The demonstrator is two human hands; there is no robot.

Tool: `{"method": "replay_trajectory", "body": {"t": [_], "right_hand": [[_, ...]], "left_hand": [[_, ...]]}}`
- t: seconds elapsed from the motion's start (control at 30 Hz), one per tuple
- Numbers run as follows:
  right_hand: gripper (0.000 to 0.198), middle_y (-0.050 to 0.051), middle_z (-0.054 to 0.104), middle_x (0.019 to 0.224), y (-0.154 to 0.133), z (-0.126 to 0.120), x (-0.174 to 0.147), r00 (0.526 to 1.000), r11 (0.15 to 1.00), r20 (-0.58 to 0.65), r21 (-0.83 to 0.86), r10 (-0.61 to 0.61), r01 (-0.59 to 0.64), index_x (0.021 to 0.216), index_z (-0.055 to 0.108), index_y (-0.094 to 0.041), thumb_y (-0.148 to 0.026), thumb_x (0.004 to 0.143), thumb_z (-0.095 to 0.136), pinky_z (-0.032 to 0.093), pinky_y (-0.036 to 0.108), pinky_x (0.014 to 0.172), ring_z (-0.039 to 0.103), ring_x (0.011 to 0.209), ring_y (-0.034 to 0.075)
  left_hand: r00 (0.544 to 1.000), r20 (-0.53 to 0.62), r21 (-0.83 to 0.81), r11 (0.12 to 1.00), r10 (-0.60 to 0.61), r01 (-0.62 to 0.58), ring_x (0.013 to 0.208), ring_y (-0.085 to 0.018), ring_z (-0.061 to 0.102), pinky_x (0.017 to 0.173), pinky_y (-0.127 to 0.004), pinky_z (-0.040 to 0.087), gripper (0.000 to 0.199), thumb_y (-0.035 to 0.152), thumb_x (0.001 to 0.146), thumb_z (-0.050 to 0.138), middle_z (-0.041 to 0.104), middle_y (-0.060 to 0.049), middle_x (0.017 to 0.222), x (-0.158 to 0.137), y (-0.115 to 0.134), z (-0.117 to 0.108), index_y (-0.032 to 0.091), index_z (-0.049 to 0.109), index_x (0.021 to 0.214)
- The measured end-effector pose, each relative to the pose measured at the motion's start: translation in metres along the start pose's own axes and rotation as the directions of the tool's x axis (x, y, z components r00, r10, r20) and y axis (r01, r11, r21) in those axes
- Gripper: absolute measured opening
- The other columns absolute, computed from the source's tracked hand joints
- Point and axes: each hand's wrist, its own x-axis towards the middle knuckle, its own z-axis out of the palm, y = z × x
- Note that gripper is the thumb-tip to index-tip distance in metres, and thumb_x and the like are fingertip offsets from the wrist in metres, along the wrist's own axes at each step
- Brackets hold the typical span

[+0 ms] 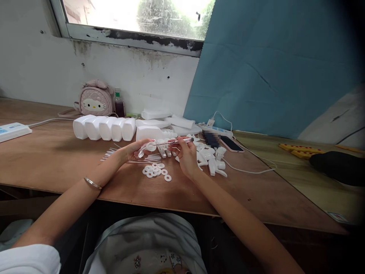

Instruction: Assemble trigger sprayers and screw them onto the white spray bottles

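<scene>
My left hand [135, 149] is closed around a white trigger spray head [150, 147], its round collar turned toward the right. In my right hand [186, 155] is a slim screwdriver [186, 140] with a clear handle. Its thin shaft points left, and the tip reaches the spray head's collar; whether it touches inside I cannot tell. Below the hands, several flat white ring washers [155, 170] lie in a loose group on the brown table [125, 186]. Thin white tubes [107, 154] lie behind my left wrist. More white spray heads [209, 156] are heaped beside my right hand.
White bottles [106, 128] lie in a row behind my left hand, with more bottles [151, 133] beyond. A pink bag [96, 99] and a dark-liquid bottle [119, 104] stand by the wall. A phone [232, 144], cable [253, 172] and power strip [14, 131] lie on the table.
</scene>
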Motion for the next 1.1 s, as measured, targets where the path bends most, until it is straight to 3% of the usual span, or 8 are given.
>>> {"method": "replay_trajectory", "body": {"t": [0.1, 0.23, 0.33, 0.47, 0.6, 0.8, 0.97, 1.1], "right_hand": [[0.027, -0.003, 0.058, 0.059, -0.005, -0.003, 0.003, 0.997, 0.999, -0.074, 0.031, 0.027, -0.025, 0.066, 0.045, -0.02, -0.042, 0.07, 0.06, 0.052, 0.024, 0.054, 0.057, 0.055, 0.01], [0.029, -0.005, 0.049, 0.05, -0.008, -0.005, 0.003, 0.984, 0.984, 0.021, -0.001, 0.178, -0.178, 0.056, 0.035, -0.02, -0.04, 0.07, 0.051, 0.038, 0.018, 0.033, 0.044, 0.038, 0.007], [0.025, -0.003, 0.053, 0.052, -0.005, -0.003, -0.001, 0.927, 0.927, 0.104, -0.152, 0.36, -0.343, 0.055, 0.039, -0.018, -0.034, 0.069, 0.052, 0.014, 0.016, 0.024, 0.027, 0.027, 0.002], [0.028, -0.001, 0.062, 0.058, 0.001, 0.0, -0.007, 0.834, 0.846, 0.212, -0.303, 0.509, -0.439, 0.064, 0.052, -0.015, -0.042, 0.072, 0.056, 0.008, 0.016, 0.024, 0.022, 0.026, 0.0], [0.034, -0.001, 0.062, 0.057, 0.004, -0.001, -0.009, 0.834, 0.844, 0.245, -0.366, 0.494, -0.393, 0.068, 0.058, -0.015, -0.048, 0.072, 0.059, 0.011, 0.015, 0.024, 0.022, 0.027, -0.001], [0.028, -0.007, 0.043, 0.035, 0.003, -0.002, -0.009, 0.864, 0.826, 0.173, -0.428, 0.473, -0.367, 0.058, 0.058, -0.015, -0.04, 0.066, 0.068, 0.011, 0.017, 0.024, 0.02, 0.027, 0.001], [0.025, -0.003, 0.059, 0.051, 0.001, -0.001, -0.01, 0.896, 0.832, 0.159, -0.466, 0.414, -0.302, 0.062, 0.059, -0.015, -0.039, 0.067, 0.066, 0.012, 0.018, 0.026, 0.023, 0.029, 0.001], [0.02, -0.002, 0.062, 0.059, 0.005, -0.007, -0.005, 0.933, 0.779, 0.207, -0.617, 0.295, -0.11, 0.063, 0.059, -0.016, -0.035, 0.07, 0.059, 0.025, 0.018, 0.034, 0.037, 0.038, 0.005]], "left_hand": [[0.999, 0.013, 0.013, 0.999, 0.032, -0.032, 0.027, 0.0, 0.02, 0.023, -0.008, 0.015, 0.025, 0.033, 0.079, 0.053, 0.041, 0.003, 0.044, 0.003, 0.0, -0.005, 0.014, 0.046, 0.063], [0.991, -0.032, 0.069, 0.989, 0.132, -0.129, 0.027, 0.0, 0.024, 0.024, -0.009, 0.018, 0.026, 0.034, 0.079, 0.052, 0.046, 0.001, 0.046, 0.005, -0.003, -0.003, 0.013, 0.049, 0.065], [0.976, -0.072, 0.129, 0.972, 0.208, -0.197, 0.03, -0.002, 0.032, 0.025, -0.01, 0.019, 0.026, 0.034, 0.078, 0.053, 0.048, -0.001, 0.047, 0.006, -0.005, 0.001, 0.011, 0.051, 0.064], [0.976, -0.043, 0.25, 0.948, 0.213, -0.196, 0.027, -0.002, 0.029, 0.025, -0.013, 0.018, 0.029, 0.034, 0.078, 0.051, 0.046, -0.001, 0.045, 0.005, -0.007, 0.007, 0.01, 0.052, 0.062], [0.976, -0.024, 0.366, 0.911, 0.215, -0.192, 0.028, -0.002, 0.031, 0.025, -0.013, 0.017, 0.026, 0.034, 0.078, 0.053, 0.049, -0.001, 0.051, 0.002, -0.009, 0.013, 0.01, 0.054, 0.069], [0.96, -0.049, 0.432, 0.873, 0.274, -0.227, 0.031, -0.003, 0.035, 0.027, -0.013, 0.022, 0.022, 0.034, 0.075, 0.058, 0.049, 0.0, 0.052, -0.001, -0.011, 0.018, 0.012, 0.054, 0.076], [0.9, -0.171, 0.316, 0.888, 0.4, -0.335, 0.033, -0.005, 0.038, 0.027, -0.013, 0.019, 0.022, 0.034, 0.075, 0.056, 0.05, -0.001, 0.052, 0.002, -0.006, 0.014, 0.013, 0.052, 0.074], [0.863, -0.217, 0.241, 0.881, 0.457, -0.406, 0.03, -0.004, 0.034, 0.027, -0.014, 0.02, 0.023, 0.034, 0.077, 0.052, 0.049, 0.0, 0.052, 0.003, -0.003, 0.01, 0.013, 0.05, 0.072]]}}
